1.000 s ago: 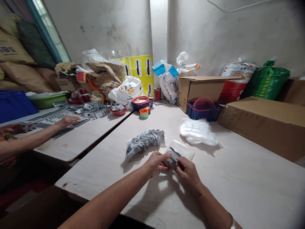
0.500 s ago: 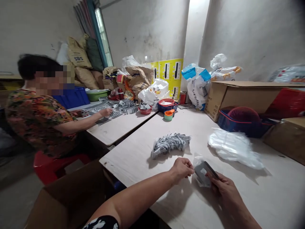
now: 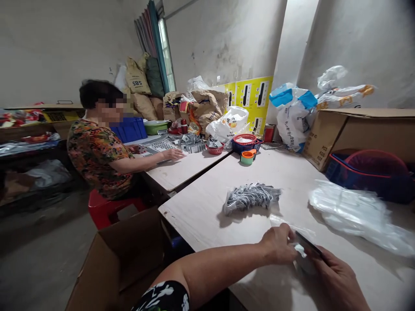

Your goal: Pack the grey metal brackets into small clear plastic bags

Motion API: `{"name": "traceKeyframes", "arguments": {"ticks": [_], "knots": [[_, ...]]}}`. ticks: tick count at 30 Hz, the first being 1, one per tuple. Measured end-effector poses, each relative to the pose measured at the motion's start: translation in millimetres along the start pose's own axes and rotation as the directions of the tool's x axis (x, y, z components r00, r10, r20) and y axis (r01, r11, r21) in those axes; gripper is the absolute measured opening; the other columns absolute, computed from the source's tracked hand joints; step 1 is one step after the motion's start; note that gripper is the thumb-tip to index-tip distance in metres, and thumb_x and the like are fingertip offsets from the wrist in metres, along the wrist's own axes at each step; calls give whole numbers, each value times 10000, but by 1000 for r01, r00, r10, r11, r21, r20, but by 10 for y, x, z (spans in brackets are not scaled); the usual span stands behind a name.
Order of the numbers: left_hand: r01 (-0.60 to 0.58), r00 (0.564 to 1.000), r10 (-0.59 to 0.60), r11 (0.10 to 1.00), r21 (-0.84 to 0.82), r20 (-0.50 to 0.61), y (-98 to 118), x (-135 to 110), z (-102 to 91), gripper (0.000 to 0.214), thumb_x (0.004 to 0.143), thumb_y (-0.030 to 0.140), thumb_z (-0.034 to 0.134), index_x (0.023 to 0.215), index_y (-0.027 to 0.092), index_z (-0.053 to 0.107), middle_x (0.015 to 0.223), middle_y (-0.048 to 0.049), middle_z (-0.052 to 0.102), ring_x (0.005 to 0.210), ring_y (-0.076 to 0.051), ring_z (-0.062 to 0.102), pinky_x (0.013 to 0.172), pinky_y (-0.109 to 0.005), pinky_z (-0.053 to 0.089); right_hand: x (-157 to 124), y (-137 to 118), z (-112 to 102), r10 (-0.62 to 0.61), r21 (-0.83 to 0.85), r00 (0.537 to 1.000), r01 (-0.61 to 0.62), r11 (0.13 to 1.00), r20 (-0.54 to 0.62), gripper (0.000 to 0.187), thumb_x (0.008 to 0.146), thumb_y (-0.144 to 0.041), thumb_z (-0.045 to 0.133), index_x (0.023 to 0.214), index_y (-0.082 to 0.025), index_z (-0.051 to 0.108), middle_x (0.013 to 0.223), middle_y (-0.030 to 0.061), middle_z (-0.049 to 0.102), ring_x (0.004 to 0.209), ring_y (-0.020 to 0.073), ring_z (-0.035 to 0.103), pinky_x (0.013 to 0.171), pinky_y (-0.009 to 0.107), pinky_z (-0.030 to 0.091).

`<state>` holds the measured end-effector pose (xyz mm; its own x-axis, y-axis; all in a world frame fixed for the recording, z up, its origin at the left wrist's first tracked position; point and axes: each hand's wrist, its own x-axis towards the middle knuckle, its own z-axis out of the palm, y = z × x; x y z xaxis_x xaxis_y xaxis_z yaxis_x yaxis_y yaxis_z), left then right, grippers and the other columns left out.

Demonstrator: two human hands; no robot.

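Here's our right grip [image 3: 339, 274] grasping a dark flat piece [image 3: 308, 245], nearer us and right of the wrapped bundle [image 3: 252, 198]! Our left grip [image 3: 279, 245] curls beside that piece, fingertips hidden; we can't tell its hold. Clear bags [image 3: 353, 211] lie right of the bundle, a round orange-and-green item [image 3: 247, 158] beyond it.

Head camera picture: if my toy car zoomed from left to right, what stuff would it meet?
Red stool → green basin → small red basket → bagged gray pieces → pile of clear plastic bags.
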<state>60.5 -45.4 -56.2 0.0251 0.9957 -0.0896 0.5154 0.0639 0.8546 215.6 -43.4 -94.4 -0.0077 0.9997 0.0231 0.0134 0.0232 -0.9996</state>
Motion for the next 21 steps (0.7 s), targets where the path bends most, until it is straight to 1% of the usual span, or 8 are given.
{"name": "traceKeyframes", "arguments": {"ticks": [2, 5, 8, 11, 12, 15, 17, 21], "knots": [[1, 998, -2, 1000, 14, 66, 13, 5, 17, 280, 536, 229, 674, 792, 220, 559, 647, -15, 549, 614, -172, 515, 554, -287, 408, 43, 33, -37, 3, -56, 999, -1, 998, 47, 352, 556, -401, 718, 812, -159, 722, 685, 61, 668, 582, 211, 594, 465, 269, 450], [44, 995, -34, 992, -120, 89, 18, 48, 55, 324, 523, 290, 716, 783, 198, 546, 626, -12, 557, 541, -164, 533, 480, -280, 424, 146, 77, -103, -99, -155, 987, 119, 981, 130, 295, 581, -415, 695, 749, -174, 724, 716, 59, 676, 674, 222, 604, 572, 278, 469], [59, 996, -38, 961, -272, 81, 19, 87, 65, 550, 511, 265, 755, 993, 167, 509, 590, 29, 545, 437, -124, 501, 408, -243, 412, 202, 63, -137, -224, -207, 943, 277, 938, 244, 247, 687, -384, 607, 767, -176, 716, 756, 59, 676, 720, 215, 598, 661, 304, 463], [-21, 978, 87, 946, -324, 192, 1, 115, 33, 587, 638, 277, 687, 1171, 187, 456, 536, 62, 542, 366, -87, 468, 384, -193, 382, 203, 2, -127, -284, -218, 894, 372, 902, 347, 243, 781, -324, 505, 772, -169, 692, 755, 53, 661, 698, 182, 582, 664, 302, 450], [-58, 966, 138, 942, -332, 221, -10, 126, 18, 539, 678, 290, 658, 1178, 199, 479, 549, 56, 556, 367, -80, 475, 382, -180, 375, 202, -22, -123, -286, -213, 882, 383, 899, 375, 246, 801, -303, 479, 775, -170, 684, 759, 48, 656, 695, 170, 576, 659, 294, 445], [-125, 953, 195, 951, -284, 233, -38, 158, -22, 297, 726, 328, 617, 969, 159, 646, 524, 27, 564, 387, -80, 503, 371, -164, 361, 200, -87, -131, -291, -158, 858, 386, 909, 424, 229, 817, -281, 476, 806, -180, 681, 772, 32, 637, 714, 150, 558, 674, 281, 437], [-94, 963, 160, 953, -287, 216, -37, 178, -44, 286, 730, 341, 615, 929, 144, 674, 484, 21, 556, 386, -91, 513, 368, -170, 366, 201, -116, -155, -272, -93, 854, 345, 934, 443, 194, 781, -285, 553, 885, -184, 681, 805, 28, 623, 740, 149, 549, 677, 276, 435], [-33, 977, 97, 949, -314, 188, -9, 218, -87, 346, 739, 335, 609, 1012, 129, 666, 441, 17, 551, 366, -103, 511, 351, -176, 356, 225, -95, -189, -245, -6, 872, 273, 962, 423, 321, 713, -255, 639, 1026, -186, 652, 775, 8, 584, 667, 116, 494, 609, 249, 410]]}}
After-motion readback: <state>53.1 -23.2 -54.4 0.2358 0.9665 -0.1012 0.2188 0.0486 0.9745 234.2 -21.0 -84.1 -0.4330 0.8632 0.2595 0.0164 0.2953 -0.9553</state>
